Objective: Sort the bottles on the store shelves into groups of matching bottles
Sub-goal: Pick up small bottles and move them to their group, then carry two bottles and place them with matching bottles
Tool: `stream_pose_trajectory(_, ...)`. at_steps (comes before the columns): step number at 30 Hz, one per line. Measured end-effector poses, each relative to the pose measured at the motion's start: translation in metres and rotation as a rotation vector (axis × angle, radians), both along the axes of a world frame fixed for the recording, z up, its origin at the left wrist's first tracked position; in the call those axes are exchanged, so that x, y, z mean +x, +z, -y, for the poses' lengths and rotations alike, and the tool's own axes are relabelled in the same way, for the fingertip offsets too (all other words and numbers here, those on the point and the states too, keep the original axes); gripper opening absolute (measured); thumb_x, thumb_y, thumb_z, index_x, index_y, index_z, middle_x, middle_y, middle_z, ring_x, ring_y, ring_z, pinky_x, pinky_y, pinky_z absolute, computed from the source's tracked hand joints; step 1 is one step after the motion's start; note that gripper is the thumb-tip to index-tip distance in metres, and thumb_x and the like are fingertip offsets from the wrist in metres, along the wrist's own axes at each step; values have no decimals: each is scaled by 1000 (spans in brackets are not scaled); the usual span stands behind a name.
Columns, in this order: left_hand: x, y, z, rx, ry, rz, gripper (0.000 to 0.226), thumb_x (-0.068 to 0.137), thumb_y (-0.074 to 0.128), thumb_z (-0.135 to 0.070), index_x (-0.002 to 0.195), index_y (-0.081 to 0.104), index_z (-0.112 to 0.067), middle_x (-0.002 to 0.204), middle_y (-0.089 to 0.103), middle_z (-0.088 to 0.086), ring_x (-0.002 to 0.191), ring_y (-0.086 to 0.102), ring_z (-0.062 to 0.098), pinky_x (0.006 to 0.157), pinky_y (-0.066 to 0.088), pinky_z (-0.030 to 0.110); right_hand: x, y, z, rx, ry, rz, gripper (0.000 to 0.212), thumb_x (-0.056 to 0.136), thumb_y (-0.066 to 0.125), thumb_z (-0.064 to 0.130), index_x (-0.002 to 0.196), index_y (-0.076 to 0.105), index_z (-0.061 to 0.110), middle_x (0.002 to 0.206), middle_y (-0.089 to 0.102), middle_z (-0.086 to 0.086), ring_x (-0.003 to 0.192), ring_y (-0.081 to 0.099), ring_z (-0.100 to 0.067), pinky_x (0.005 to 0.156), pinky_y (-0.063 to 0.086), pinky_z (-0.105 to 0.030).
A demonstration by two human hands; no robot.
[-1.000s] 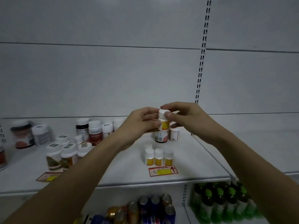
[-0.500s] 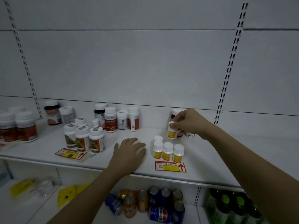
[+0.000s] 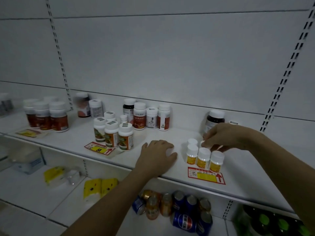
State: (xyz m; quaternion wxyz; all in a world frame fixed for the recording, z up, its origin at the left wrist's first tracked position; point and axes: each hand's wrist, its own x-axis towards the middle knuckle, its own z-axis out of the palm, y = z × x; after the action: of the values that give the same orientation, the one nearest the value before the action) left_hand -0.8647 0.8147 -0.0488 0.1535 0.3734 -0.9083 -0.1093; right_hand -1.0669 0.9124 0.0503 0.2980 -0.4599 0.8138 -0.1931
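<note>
Several white-capped plastic bottles with dark red labels (image 3: 49,116) are standing in a cluster at the far left of the white metal shelf (image 3: 76,138), near its front edge. Further right, four white bottles with orange-and-green labels (image 3: 113,133) are grouping together just behind a red-and-yellow price tag (image 3: 100,148) lying at the front edge. Behind them, along the shelf's back edge, mixed white and dark bottles (image 3: 146,117) are lining up in a row. The left hand (image 3: 157,155) is resting palm down on the shelf near the front edge, fingers spread loosely and holding nothing. Just right of it, small white bottles with yellow labels (image 3: 203,157) are standing touching one another in a tight group, behind a second red-and-yellow tag (image 3: 206,175). The right hand (image 3: 226,137) is reaching over the back of this group, fingertips (image 3: 207,139) pinching the cap of another small white bottle (image 3: 203,143), mostly hidden. Behind the hand, a dark brown bottle with a white cap (image 3: 215,119) is standing by the back edge.
</note>
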Motion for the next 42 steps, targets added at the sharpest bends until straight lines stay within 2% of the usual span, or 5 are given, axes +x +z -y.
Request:
stream_pose_trajectory(7,1,0,-6,-24,-58,-154,42,97,44,-43,134,54,-24,140,53,-2,127,46,19,113,30,45,9,11,4,-182,-105,-116,27,91,64,32,107,65,10,98,66,-7,90,63,-22,71,52,-31)
stream_pose_trajectory(16,75,89,24,-540,-396,-684,21,88,54,-20,95,73,-14,93,71,1,88,60,18,75,49,33,118,72,37,-462,64,-220,12,93,59,23,92,69,16,90,71,-2,81,68,-19,67,55,-30)
stream_pose_trajectory(21,174,163,105,-407,-126,-503,21,94,50,-30,104,68,-27,101,66,-11,97,55,13,81,44,31,200,107,80,-541,98,-224,17,93,58,25,97,69,12,90,72,-4,76,65,-17,67,54,-30)
stream_pose_trajectory(30,312,171,220,-167,-48,-421,12,92,55,-32,95,65,-35,95,64,-19,90,62,8,82,49,30,320,102,194,-515,71,-246,20,92,58,22,96,70,6,92,72,-12,69,60,-17,62,51,-29)
stream_pose_trajectory(42,288,156,337,40,-40,-355,20,89,59,-27,107,67,-26,104,66,-7,93,61,13,81,49,29,338,59,326,-506,-118,-211,18,89,58,17,94,70,5,87,70,-10,77,66,-27,73,57,-37)
